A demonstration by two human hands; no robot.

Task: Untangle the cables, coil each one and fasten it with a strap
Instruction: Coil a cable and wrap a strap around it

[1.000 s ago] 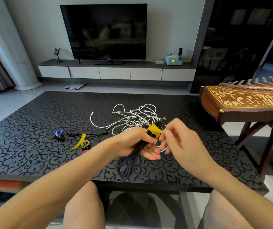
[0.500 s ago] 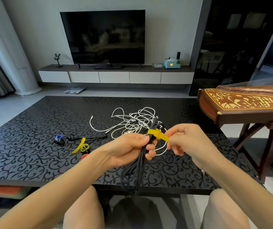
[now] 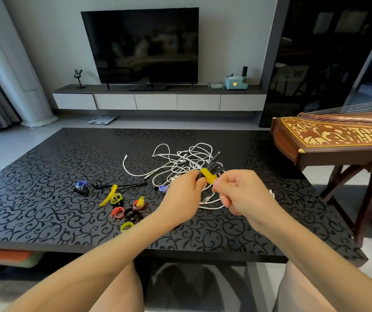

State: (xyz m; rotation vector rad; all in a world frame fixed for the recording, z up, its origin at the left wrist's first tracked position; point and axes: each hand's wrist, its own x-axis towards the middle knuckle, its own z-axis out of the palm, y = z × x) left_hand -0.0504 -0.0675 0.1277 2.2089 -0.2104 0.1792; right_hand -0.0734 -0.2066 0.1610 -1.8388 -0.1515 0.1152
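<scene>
- Held above the table [image 3: 45, 176]: black cable [image 3: 213, 167], gripped in the curled left hand [image 3: 184, 194].
- Pinched yellow strap [image 3: 207, 175] with right hand [image 3: 241, 194].
- Likely best pulled snug, then pressed flat.

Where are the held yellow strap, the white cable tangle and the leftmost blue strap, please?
yellow strap [image 3: 208, 175]: head view, mid-band.
white cable tangle [image 3: 181, 162]: head view, dense centre.
leftmost blue strap [image 3: 81, 184]: head view, roll.

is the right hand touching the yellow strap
Touching. The head view shows the right hand pinching the end of the yellow strap, no gap; the left hand grips the black cable.
</scene>
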